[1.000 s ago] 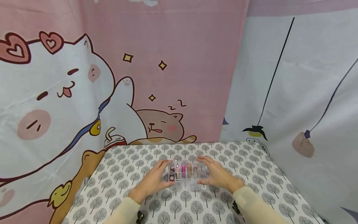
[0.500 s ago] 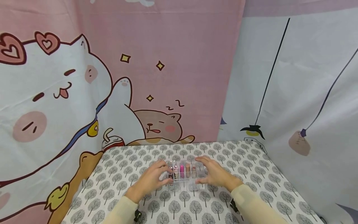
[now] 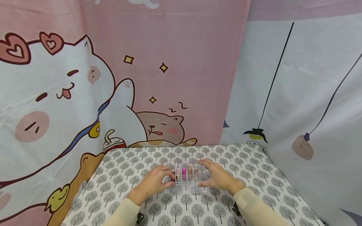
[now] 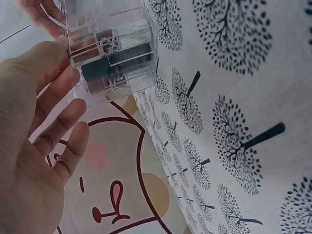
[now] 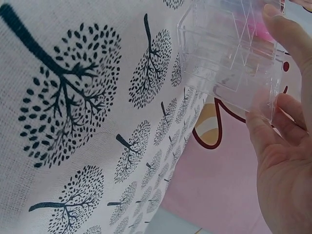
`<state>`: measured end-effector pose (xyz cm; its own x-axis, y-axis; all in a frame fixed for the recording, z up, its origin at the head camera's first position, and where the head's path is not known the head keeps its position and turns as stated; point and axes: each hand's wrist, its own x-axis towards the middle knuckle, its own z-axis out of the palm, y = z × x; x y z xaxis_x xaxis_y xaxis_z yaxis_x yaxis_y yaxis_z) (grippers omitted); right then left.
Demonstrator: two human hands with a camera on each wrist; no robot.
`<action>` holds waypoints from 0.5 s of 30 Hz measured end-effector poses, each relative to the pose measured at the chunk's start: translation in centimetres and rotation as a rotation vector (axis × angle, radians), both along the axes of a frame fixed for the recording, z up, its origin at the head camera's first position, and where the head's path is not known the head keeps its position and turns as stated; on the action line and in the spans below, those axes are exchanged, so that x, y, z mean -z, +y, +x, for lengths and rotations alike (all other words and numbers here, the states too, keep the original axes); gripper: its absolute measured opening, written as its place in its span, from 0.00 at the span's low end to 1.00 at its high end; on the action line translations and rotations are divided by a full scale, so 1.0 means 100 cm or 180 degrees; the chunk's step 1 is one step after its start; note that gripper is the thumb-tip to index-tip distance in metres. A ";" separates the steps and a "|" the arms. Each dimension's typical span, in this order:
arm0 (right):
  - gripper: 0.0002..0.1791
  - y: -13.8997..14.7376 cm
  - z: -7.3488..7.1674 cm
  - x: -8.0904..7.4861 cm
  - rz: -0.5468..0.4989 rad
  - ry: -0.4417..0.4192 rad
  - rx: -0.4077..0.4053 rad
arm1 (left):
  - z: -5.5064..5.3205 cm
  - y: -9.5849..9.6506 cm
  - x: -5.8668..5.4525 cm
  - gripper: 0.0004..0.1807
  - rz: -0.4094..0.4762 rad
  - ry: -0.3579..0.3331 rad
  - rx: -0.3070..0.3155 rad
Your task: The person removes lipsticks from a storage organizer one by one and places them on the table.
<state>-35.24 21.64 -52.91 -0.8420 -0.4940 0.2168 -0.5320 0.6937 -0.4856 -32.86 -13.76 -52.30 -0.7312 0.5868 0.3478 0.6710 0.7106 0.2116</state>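
A clear plastic cosmetics organizer [image 3: 186, 187] stands on the table between both hands. In its compartments are a bright pink tube [image 3: 184, 174], a brown tube [image 3: 190, 173] and several other small cosmetics. My left hand [image 3: 154, 181] holds the left end, its fingers partly covering the dark items there. In the left wrist view, the thumb and forefinger meet the edge of the organizer [image 4: 148, 80], and the other fingers are spread behind it. My right hand [image 3: 220, 177] grips the right end, thumb in front and fingers behind; transparent compartments [image 5: 214, 58] show beside it in the right wrist view.
A white cloth with grey tree prints [image 3: 176, 208] covers the table. Behind it hangs a pink and white cartoon curtain [image 3: 198, 78], which also runs along the left and right sides.
My left hand's fingers have moved in over the organizer's left end, covering more of the dark items. The right hand has barely shifted, and the organizer stays in place.
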 end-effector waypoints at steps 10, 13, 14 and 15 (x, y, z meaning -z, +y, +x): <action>0.61 0.001 -0.003 0.001 -0.0052 -0.0062 0.0000 | -0.002 -0.001 0.000 0.12 -0.0017 -0.0304 -0.0023; 0.61 0.001 -0.003 0.001 -0.0062 -0.0057 -0.0016 | -0.002 -0.001 0.001 0.12 -0.0017 -0.0328 -0.0025; 0.61 0.001 -0.004 0.002 -0.0058 -0.0049 -0.0022 | -0.001 -0.001 0.001 0.12 -0.0022 -0.0325 -0.0024; 0.61 0.001 -0.004 0.002 -0.0057 -0.0043 -0.0028 | -0.001 -0.001 0.001 0.12 -0.0026 -0.0315 -0.0022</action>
